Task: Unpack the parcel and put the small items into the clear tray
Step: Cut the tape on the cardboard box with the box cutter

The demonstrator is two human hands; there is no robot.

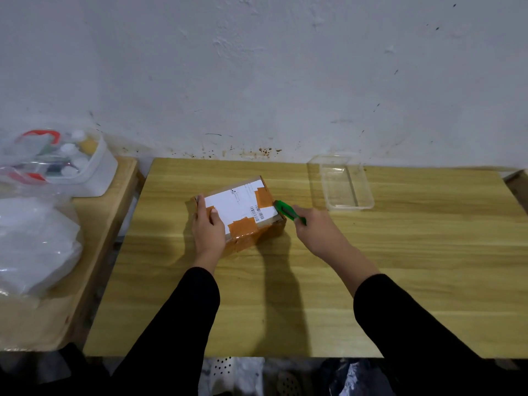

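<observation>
A small cardboard parcel [243, 205] with a white label and orange tape sits shut on the wooden table [400, 267]. My left hand [207, 228] lies over its near-left corner, fingers on the side and thumb on top. Its right edge is met by the tip of a green box cutter [287, 211], which my right hand [313, 224] grips. The clear tray [344, 182] stands empty at the back right of the table.
On a second table at the left stand a white bin [97, 170] with small bottles, wrapped in clear plastic, and a white plastic bag [34, 241]. A white wall [257, 81] rises right behind both tables.
</observation>
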